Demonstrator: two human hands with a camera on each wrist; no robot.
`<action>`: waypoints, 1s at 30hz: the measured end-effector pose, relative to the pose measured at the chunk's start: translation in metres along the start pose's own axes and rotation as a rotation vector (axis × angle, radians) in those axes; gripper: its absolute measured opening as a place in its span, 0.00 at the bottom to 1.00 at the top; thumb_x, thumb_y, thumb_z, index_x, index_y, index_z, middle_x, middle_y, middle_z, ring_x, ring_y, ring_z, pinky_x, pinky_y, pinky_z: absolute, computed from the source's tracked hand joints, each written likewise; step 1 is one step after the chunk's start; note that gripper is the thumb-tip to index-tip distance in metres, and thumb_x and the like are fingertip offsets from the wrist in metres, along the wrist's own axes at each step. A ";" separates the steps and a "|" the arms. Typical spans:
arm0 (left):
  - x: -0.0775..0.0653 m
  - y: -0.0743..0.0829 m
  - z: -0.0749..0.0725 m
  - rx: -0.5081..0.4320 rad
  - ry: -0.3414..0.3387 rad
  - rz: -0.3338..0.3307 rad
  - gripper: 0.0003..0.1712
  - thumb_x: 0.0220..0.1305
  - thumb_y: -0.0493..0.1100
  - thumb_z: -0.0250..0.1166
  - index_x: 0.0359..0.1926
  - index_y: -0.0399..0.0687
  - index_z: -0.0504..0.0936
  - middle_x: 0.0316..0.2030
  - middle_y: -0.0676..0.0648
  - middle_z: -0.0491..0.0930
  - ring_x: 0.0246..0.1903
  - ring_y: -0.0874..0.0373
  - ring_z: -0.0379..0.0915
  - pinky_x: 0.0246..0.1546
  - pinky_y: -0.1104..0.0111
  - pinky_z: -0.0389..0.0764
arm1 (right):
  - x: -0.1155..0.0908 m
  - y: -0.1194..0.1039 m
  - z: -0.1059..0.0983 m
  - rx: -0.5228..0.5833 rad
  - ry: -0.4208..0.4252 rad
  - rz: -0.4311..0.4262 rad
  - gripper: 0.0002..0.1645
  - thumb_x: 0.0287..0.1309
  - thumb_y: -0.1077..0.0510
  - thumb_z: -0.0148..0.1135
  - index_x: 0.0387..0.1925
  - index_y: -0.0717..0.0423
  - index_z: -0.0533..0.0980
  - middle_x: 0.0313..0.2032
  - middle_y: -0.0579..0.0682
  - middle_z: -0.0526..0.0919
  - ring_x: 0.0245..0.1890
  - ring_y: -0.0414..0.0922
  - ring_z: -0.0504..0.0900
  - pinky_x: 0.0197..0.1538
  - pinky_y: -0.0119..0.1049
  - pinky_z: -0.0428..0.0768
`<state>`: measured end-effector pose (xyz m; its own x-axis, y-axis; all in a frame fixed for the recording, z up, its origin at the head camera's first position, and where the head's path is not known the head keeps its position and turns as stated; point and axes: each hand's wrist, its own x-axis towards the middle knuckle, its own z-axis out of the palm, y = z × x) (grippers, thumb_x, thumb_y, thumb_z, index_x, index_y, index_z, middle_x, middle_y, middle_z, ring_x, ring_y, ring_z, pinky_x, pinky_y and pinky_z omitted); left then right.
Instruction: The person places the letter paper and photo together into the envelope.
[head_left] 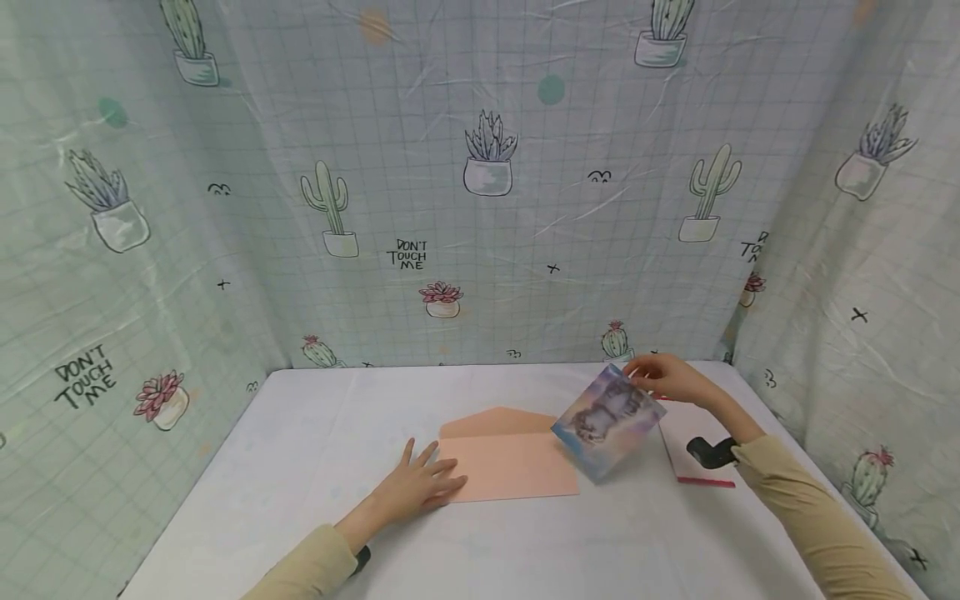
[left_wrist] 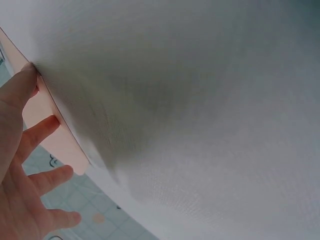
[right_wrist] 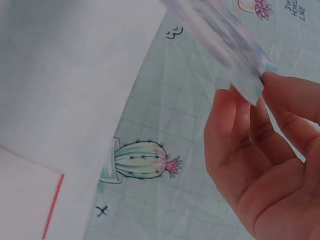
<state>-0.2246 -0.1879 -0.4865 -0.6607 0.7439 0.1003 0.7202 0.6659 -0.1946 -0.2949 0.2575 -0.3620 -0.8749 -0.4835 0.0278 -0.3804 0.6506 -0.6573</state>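
Note:
A peach envelope lies on the white table with its pointed flap unfolded toward the back. Over its left end my left hand is spread, fingers extended. In the left wrist view, the thumb and a finger of the left hand touch the envelope near its edge. My right hand pinches one corner of a picture card in blue and pink tones. Tilted, the card is raised above the table, just right of the envelope. In the right wrist view, thumb and fingertips grip the card.
A white, red-edged flat item, perhaps a notepad, lies at the right under my right forearm. Cactus-printed cloth stands as a wall behind the table and along both sides.

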 end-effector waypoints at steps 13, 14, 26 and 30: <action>0.002 -0.003 0.000 -0.019 0.031 0.012 0.22 0.61 0.54 0.53 0.57 0.65 0.70 0.57 0.51 0.71 0.60 0.38 0.60 0.53 0.37 0.59 | 0.019 0.022 0.022 0.191 0.147 0.020 0.22 0.60 0.61 0.51 0.54 0.68 0.65 0.43 0.68 0.74 0.38 0.45 0.79 0.36 0.38 0.80; 0.002 -0.004 0.002 -0.023 0.040 0.018 0.22 0.61 0.54 0.53 0.57 0.64 0.70 0.57 0.50 0.71 0.60 0.38 0.60 0.53 0.37 0.58 | 0.021 0.024 0.024 0.192 0.163 0.018 0.21 0.60 0.61 0.51 0.54 0.68 0.65 0.43 0.68 0.74 0.39 0.47 0.79 0.36 0.40 0.80; 0.003 -0.009 0.003 -0.046 0.052 0.064 0.23 0.60 0.54 0.53 0.58 0.71 0.68 0.56 0.51 0.71 0.61 0.37 0.58 0.53 0.36 0.57 | 0.042 0.035 0.048 0.124 0.365 0.041 0.18 0.58 0.66 0.52 0.51 0.63 0.68 0.41 0.68 0.77 0.38 0.58 0.80 0.32 0.41 0.81; 0.003 -0.010 0.000 -0.075 0.041 0.073 0.23 0.60 0.53 0.54 0.57 0.72 0.68 0.56 0.50 0.71 0.60 0.36 0.58 0.52 0.36 0.57 | 0.048 0.038 0.056 0.084 0.409 0.041 0.18 0.56 0.66 0.53 0.50 0.61 0.70 0.40 0.66 0.78 0.36 0.56 0.81 0.31 0.39 0.81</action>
<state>-0.2337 -0.1925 -0.4845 -0.5981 0.7910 0.1285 0.7807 0.6113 -0.1294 -0.3343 0.2265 -0.4276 -0.9421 -0.1746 0.2863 -0.3320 0.6059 -0.7230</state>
